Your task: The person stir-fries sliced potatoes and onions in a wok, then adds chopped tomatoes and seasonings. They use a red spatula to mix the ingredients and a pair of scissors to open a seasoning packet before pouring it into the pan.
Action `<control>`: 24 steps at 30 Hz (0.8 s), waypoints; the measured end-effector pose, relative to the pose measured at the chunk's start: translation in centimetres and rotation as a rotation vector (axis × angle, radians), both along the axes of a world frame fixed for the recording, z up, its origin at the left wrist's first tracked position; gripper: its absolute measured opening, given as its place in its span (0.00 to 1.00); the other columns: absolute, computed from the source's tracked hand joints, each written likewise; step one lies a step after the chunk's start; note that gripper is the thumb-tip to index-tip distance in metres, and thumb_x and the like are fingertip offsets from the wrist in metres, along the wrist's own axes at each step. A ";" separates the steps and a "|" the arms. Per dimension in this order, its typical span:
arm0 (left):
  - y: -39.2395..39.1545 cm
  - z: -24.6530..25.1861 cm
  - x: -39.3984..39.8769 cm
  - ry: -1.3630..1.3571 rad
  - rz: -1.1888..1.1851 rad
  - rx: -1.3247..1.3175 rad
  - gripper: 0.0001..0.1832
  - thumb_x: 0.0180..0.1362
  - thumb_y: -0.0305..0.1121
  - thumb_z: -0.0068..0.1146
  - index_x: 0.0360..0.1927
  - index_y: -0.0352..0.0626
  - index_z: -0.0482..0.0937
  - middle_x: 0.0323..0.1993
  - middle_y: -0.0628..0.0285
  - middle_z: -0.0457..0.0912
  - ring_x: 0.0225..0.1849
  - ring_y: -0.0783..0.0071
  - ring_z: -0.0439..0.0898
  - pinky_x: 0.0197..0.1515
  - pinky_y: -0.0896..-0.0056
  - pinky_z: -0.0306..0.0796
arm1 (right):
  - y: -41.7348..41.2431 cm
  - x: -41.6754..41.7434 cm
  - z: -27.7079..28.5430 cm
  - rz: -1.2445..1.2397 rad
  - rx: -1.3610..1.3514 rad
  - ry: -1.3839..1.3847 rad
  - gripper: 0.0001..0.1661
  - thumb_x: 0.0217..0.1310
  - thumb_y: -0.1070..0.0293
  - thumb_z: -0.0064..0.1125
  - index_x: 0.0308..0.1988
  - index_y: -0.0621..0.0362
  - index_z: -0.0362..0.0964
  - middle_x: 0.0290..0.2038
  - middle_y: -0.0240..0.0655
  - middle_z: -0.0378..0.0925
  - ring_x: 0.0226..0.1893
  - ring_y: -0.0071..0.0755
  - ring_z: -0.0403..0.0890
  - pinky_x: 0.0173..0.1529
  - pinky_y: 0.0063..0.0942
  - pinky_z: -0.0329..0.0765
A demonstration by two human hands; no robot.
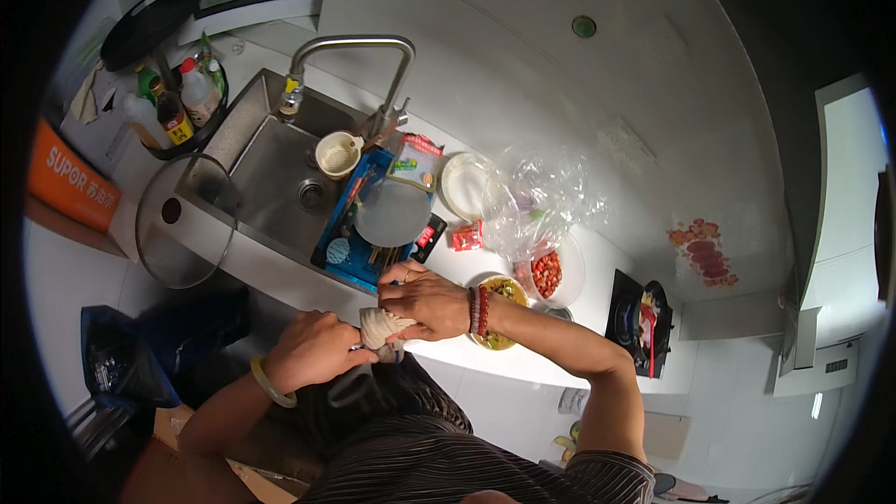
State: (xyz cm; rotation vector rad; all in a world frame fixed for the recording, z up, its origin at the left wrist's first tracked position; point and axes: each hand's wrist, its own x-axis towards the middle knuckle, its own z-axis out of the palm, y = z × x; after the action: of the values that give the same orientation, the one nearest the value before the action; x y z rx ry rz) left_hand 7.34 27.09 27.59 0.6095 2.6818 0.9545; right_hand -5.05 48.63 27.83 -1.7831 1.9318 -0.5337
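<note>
At the counter's front edge, my right hand (427, 301) grips a bunched, wrinkled pale beige thing (381, 327) that looks like cloth. My left hand (311, 350) is closed right against its left side. A small metal glint shows at the left fingertips, on a thin item mostly hidden by the fingers. Below them hangs a blurred translucent grey loop (350, 386), which I cannot identify. Just beyond my right hand lies a shallow blue tray (339, 227) with a grey round plate (393, 213) on it. A bowl of yellowish food (500, 287) sits partly behind my right forearm.
Left are a steel sink (269, 168) with a tall faucet (353, 40), a glass lid (185, 224) and bottles (175, 108). A plastic bag (539, 196) rests by a clear bowl (577, 269) of chopped red pieces. A white bowl (455, 185) and stove (626, 294) stand farther along.
</note>
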 end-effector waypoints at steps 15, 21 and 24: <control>-3.0 -2.2 -0.4 -0.069 0.021 -0.248 0.22 0.39 0.52 0.71 0.18 0.43 0.78 0.17 0.59 0.77 0.25 0.58 0.77 0.31 0.58 0.69 | 18.4 -4.8 2.5 -0.727 -0.009 0.573 0.11 0.44 0.73 0.59 0.34 0.57 0.77 0.39 0.36 0.79 0.46 0.40 0.79 0.52 0.39 0.75; 3.9 -3.8 -3.7 -0.344 0.483 0.256 0.20 0.36 0.29 0.77 0.22 0.38 0.71 0.15 0.65 0.71 0.13 0.79 0.69 0.17 0.73 0.64 | 31.4 -3.0 5.3 -1.704 -0.122 0.533 0.13 0.47 0.66 0.67 0.33 0.57 0.74 0.25 0.46 0.77 0.25 0.49 0.81 0.30 0.38 0.76; 9.3 -4.4 -5.6 -0.465 0.524 0.317 0.19 0.40 0.29 0.76 0.23 0.37 0.72 0.15 0.66 0.72 0.12 0.81 0.68 0.13 0.76 0.62 | 41.0 -6.8 4.4 -1.936 -0.127 0.820 0.17 0.46 0.63 0.68 0.35 0.58 0.72 0.28 0.48 0.79 0.31 0.55 0.81 0.35 0.42 0.76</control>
State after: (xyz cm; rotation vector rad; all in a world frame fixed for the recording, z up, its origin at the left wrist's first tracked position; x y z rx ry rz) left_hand 1.76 36.43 23.19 -0.2722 2.3083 1.4546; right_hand -11.89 89.66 32.24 0.6466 3.7039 -0.3799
